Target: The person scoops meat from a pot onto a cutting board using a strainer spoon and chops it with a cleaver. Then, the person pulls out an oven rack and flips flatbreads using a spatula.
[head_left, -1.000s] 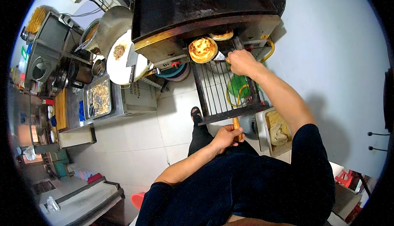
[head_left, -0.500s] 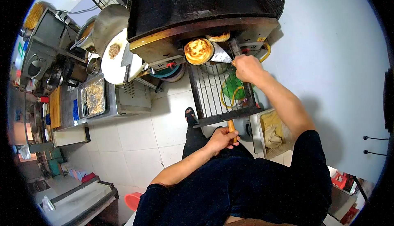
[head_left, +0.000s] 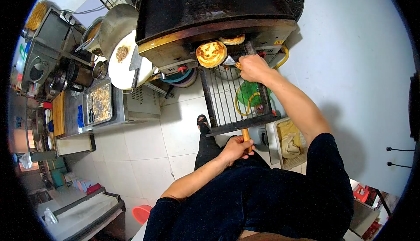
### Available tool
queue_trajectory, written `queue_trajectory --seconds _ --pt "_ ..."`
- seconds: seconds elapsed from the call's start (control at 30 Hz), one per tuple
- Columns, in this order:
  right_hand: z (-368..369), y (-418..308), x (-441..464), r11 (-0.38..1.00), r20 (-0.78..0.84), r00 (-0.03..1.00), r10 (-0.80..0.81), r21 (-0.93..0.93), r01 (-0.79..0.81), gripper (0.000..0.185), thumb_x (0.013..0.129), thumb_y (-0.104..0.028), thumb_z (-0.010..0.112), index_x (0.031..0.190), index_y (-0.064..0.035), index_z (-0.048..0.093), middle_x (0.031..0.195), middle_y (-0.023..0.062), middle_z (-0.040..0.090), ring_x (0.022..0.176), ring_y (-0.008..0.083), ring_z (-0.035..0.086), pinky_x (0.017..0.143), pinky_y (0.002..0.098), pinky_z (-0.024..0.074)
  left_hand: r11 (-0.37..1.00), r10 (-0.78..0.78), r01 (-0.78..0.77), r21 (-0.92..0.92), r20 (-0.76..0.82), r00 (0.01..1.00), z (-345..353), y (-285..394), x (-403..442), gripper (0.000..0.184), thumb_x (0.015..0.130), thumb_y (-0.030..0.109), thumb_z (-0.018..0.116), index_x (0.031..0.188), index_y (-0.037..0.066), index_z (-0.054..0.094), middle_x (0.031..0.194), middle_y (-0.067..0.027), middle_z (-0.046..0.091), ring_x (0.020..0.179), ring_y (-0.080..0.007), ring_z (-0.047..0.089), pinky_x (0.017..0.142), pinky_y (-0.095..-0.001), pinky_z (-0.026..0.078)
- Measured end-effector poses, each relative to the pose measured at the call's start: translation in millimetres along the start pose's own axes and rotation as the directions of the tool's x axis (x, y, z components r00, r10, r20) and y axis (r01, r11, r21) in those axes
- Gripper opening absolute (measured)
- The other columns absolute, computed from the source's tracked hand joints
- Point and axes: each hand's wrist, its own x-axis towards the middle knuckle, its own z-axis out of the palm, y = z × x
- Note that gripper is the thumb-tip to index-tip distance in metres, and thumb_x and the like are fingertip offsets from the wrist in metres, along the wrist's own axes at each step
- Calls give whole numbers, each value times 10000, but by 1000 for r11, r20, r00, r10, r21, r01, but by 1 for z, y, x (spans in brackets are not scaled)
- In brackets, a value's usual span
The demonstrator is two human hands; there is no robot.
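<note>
In my right hand [head_left: 253, 69] is a metal spatula [head_left: 229, 61], its blade against the right edge of a browned round flatbread [head_left: 211, 54]. That flatbread lies on the slatted rack [head_left: 232, 94] pulled out from under the black griddle [head_left: 214, 0]. A second flatbread [head_left: 232, 40] shows partly behind it, its far side hidden beneath the oven front. My left hand [head_left: 237, 148] is closed around the wooden handle [head_left: 246, 135] at the rack's near end.
To the left, a white round board [head_left: 127, 72] carries a mound of filling and a cleaver [head_left: 135, 77]. A tray of chopped food [head_left: 98, 102] sits on the steel counter. Low on the right is a basket with dough and cloth [head_left: 288, 142].
My right hand has shifted slightly left and up, sliding the spatula blade further under or behind the front flatbread. My left hand keeps its hold on the handle.
</note>
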Motion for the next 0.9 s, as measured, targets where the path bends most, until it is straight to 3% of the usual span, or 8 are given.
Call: queue_trajectory --seconds 0.3,0.57,0.77,0.8,0.9 --pt "7 13 -38 997 -86 994 -67 33 70 232 762 -147 632 911 30 618 927 242 673 867 422 667 807 503 550 999 17 -17 31 7 1000 -5 -6 6 296 1008 291 622 1156 34 627 985 -43 690 826 -132 705 634 -256 558" --pt "3 7 -107 993 -45 994 -98 60 100 167 783 -121 624 880 15 611 891 233 659 837 414 662 758 495 552 1000 10 -10 -6 -4 1000 -6 -10 11 232 997 256 639 1112 55 641 969 -22 692 805 -115 699 620 -237 553" --pt "-33 0 -146 998 124 992 19 -63 -11 158 773 -71 600 902 7 649 885 241 678 782 398 685 726 494 561 999 16 -15 -33 21 1000 -8 -5 -3 246 998 246 638 1117 32 641 991 -57 700 826 -141 709 635 -245 575" --pt "-34 7 -151 998 127 992 22 -64 -14 158 773 -71 600 902 7 649 885 241 678 782 398 685 726 494 561 998 32 -31 -53 4 999 -8 -11 -3 215 989 261 651 1077 66 669 912 -7 709 787 -116 711 594 -225 545" --pt "-40 27 -157 992 83 991 104 -78 -98 171 765 -82 605 900 12 651 864 252 679 800 417 683 735 500 556 998 45 -44 -54 24 999 -7 -17 -9 219 988 265 653 1069 62 672 914 -10 709 788 -115 709 596 -223 546"
